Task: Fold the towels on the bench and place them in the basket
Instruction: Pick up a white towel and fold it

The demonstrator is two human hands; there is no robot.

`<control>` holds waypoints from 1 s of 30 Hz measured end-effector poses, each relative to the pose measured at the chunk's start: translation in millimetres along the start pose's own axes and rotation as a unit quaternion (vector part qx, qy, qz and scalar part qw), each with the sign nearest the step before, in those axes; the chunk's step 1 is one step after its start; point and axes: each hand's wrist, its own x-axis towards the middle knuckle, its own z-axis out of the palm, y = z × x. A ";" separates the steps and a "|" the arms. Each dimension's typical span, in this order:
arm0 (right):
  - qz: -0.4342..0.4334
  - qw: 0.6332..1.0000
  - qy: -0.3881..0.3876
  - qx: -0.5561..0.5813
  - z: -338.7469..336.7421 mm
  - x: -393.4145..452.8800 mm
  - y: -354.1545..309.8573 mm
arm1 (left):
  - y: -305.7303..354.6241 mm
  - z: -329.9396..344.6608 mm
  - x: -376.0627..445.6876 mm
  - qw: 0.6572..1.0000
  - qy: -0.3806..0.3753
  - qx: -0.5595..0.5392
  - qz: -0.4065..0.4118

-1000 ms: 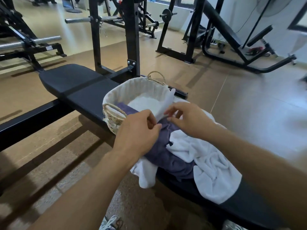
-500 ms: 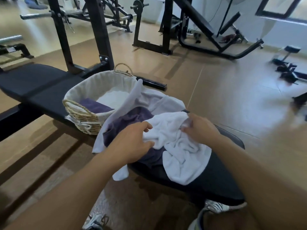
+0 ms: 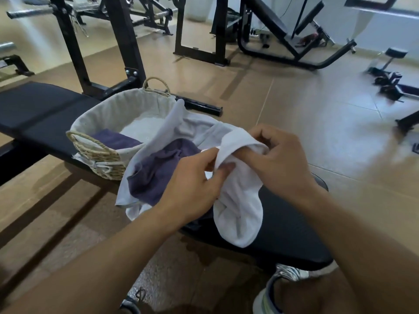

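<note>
A white towel (image 3: 240,207) hangs bunched over the black bench (image 3: 283,234), lifted at its top edge. My left hand (image 3: 195,184) pinches that edge from the left, and my right hand (image 3: 276,159) grips it from the right. Under and beside it lie a crumpled purple towel (image 3: 156,175) and a pale grey towel (image 3: 181,125) that drapes against the basket. The wicker basket (image 3: 95,152) with cloth lining stands on the bench to the left, holding a folded purple towel (image 3: 113,139) and a white one (image 3: 142,130).
A black rack upright (image 3: 122,41) stands behind the basket. More gym machines (image 3: 272,30) fill the far floor, and a dumbbell stand (image 3: 390,80) is at the right. My shoes (image 3: 283,284) are on the tiled floor below the bench end.
Both hands left the grey towel by the basket, moved onto the white towel and lifted its top edge off the pile. The view has swung to the right.
</note>
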 end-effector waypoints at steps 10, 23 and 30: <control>0.176 0.978 0.100 -0.053 -21.2 27.3 62.0 | -13.7 -37.4 20.9 0.989 0.062 0.054 -0.121; 0.272 0.899 0.338 0.069 -39.2 40.3 78.7 | -25.4 -52.2 26.7 0.968 -0.010 0.162 -0.191; 0.304 0.950 -0.070 0.013 -3.7 24.8 53.6 | -3.8 -46.7 30.4 0.892 0.111 -0.311 -0.308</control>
